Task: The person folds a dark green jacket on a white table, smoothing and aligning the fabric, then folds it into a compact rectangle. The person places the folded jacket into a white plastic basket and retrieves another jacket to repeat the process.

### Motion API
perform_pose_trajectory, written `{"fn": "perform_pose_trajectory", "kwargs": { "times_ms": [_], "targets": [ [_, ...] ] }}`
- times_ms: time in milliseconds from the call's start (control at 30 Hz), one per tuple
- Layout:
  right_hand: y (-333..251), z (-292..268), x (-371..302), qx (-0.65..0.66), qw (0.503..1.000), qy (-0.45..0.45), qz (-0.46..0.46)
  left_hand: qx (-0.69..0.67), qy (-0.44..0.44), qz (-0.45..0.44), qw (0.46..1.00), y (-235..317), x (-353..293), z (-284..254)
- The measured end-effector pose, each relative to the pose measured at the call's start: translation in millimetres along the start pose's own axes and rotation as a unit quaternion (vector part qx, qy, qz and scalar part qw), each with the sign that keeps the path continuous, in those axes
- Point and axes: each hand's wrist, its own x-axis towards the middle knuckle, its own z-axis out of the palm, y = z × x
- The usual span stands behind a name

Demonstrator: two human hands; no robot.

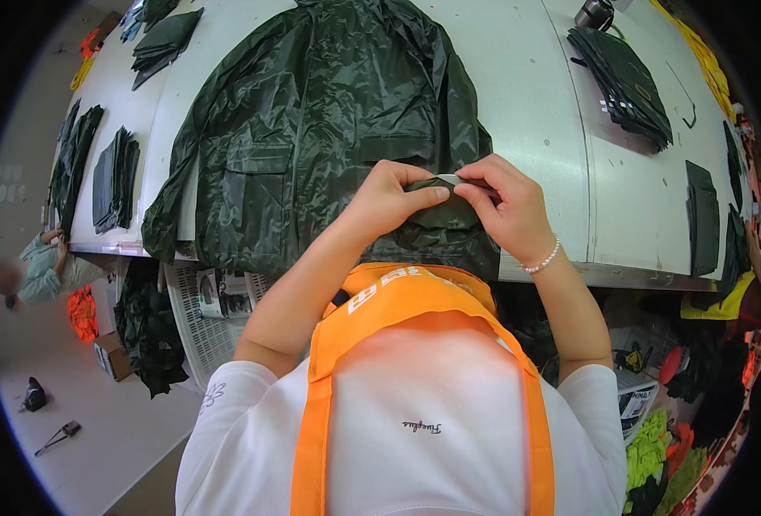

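Observation:
A dark green, shiny raincoat (pixel 337 103) lies spread on the pale worktable, its hem toward me. My left hand (pixel 391 199) is closed in a pinch on the coat's cloth near the lower right pocket. Beside it my right hand (pixel 508 205) is closed too, its thumb and fingers pinching a small pale, flat thing (pixel 449 179) at the pocket's upper edge. My fingers hide most of that thing, so its kind does not show. The coat's other pocket flap (pixel 258 158) lies flat on the left.
Folded dark garments lie in stacks on the table (pixel 531 172), one stack (pixel 625 86) at the right, another (pixel 116 181) at the left. A dark bottle (pixel 595 14) stands at the far right. Below the edge is a white crate (pixel 193 322). Another person (pixel 45 267) is at the left.

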Motion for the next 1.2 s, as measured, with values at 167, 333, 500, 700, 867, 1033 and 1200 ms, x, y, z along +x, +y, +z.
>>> {"fn": "perform_pose_trajectory", "kwargs": {
  "times_ms": [167, 333, 500, 700, 867, 1033, 1200],
  "targets": [
    [13.9, 6.4, -0.7, 0.187, 0.98, 0.041, 0.056, -0.01, 0.008, -0.014, 1.0, 2.8, -0.8, 1.0],
    [51.4, -14.4, 3.3, 0.303, 0.933, -0.102, 0.162, -0.025, 0.007, 0.003, 1.0, 7.7, -3.2, -6.8],
    [47.4, -5.6, 2.9, 0.307, 0.927, -0.155, 0.147, -0.079, 0.026, 0.066, 0.994, 18.8, 11.5, 2.3],
    [94.3, 4.6, 41.7, 0.172, 0.929, 0.321, 0.067, -0.169, -0.046, 0.051, 0.983, 18.9, 5.8, 88.7],
    [21.7, 11.8, 19.0, 0.219, 0.961, 0.108, 0.128, 0.172, 0.383, 0.203, 0.885, -12.8, 90.7, -28.2],
    [-12.2, 19.9, -0.1, 0.214, 0.972, 0.011, 0.094, 0.155, 0.317, 0.228, 0.907, -11.5, 77.0, -12.2],
    [41.6, -20.1, -7.2, 0.032, 0.952, 0.292, 0.082, 0.187, 0.165, 0.214, 0.945, -0.7, 11.7, 8.5]
  ]
}}
